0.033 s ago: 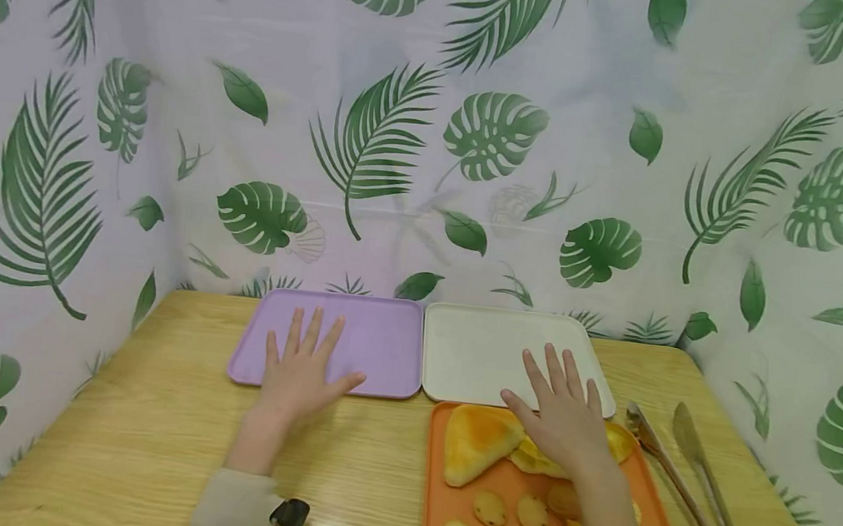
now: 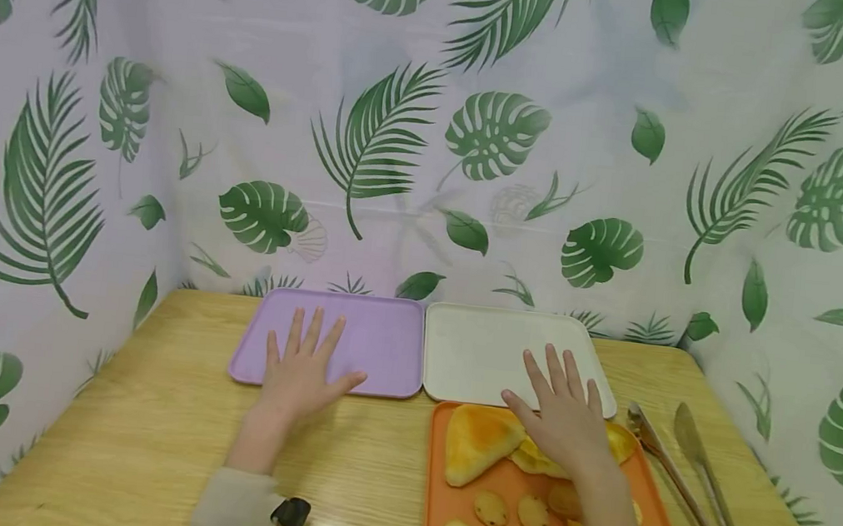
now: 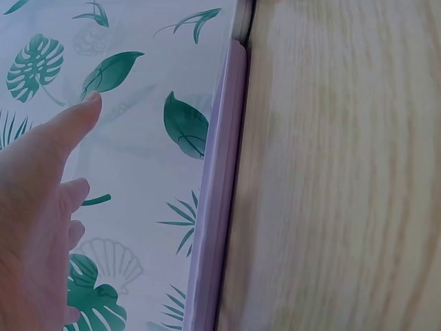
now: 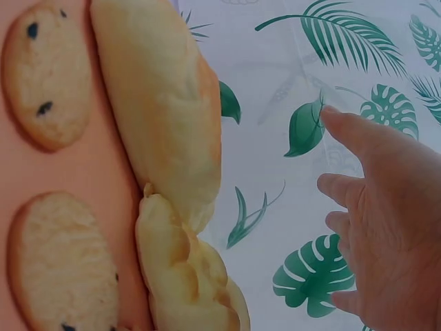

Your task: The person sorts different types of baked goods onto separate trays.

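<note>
My left hand (image 2: 298, 378) is spread with straight fingers over the near edge of a purple tray (image 2: 391, 348). It holds nothing, and in the left wrist view the tray's rim (image 3: 217, 186) runs beside it. My right hand (image 2: 564, 417), also spread and holding nothing, overlaps a white tray (image 2: 474, 355) and the far part of an orange tray (image 2: 433, 498). On the orange tray lie a triangular bread (image 2: 477, 443), a braided bread (image 4: 186, 269) and several cookies (image 2: 490, 510). My right hand and forearm hide part of these.
Metal tongs (image 2: 680, 486) and a long metal utensil with a flat blade (image 2: 691, 433) lie right of the orange tray on the wooden table (image 2: 136, 430). A leaf-patterned cloth (image 2: 403, 128) hangs behind and along both sides.
</note>
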A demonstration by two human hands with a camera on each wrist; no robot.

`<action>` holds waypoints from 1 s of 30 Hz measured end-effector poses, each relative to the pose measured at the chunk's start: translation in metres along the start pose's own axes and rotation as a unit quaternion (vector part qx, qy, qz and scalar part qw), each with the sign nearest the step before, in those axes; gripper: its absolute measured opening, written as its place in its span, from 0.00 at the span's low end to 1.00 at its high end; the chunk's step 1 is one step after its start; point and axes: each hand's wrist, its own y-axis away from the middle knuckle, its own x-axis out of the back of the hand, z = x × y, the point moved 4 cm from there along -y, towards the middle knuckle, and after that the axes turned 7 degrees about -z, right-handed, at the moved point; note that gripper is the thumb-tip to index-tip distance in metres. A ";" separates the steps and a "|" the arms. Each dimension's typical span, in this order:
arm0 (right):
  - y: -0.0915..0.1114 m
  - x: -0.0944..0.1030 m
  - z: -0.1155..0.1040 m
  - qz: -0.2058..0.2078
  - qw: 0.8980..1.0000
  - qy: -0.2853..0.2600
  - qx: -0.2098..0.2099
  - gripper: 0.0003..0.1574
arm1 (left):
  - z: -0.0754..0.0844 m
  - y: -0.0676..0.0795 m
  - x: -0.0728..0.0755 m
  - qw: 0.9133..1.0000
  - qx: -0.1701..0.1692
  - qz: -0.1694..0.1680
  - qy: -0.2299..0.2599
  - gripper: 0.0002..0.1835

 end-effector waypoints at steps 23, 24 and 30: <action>0.005 0.010 0.009 0.027 0.999 0.012 0.012 0.51 | 0.020 0.002 0.011 1.000 -0.028 0.005 -0.013 0.48; 0.007 0.013 0.011 0.029 0.999 0.017 0.013 0.51 | 0.022 0.003 0.012 0.999 -0.034 0.005 -0.020 0.48; 0.029 0.026 0.030 0.032 0.998 0.050 0.007 0.52 | 0.044 0.010 0.015 0.993 -0.094 -0.001 -0.074 0.47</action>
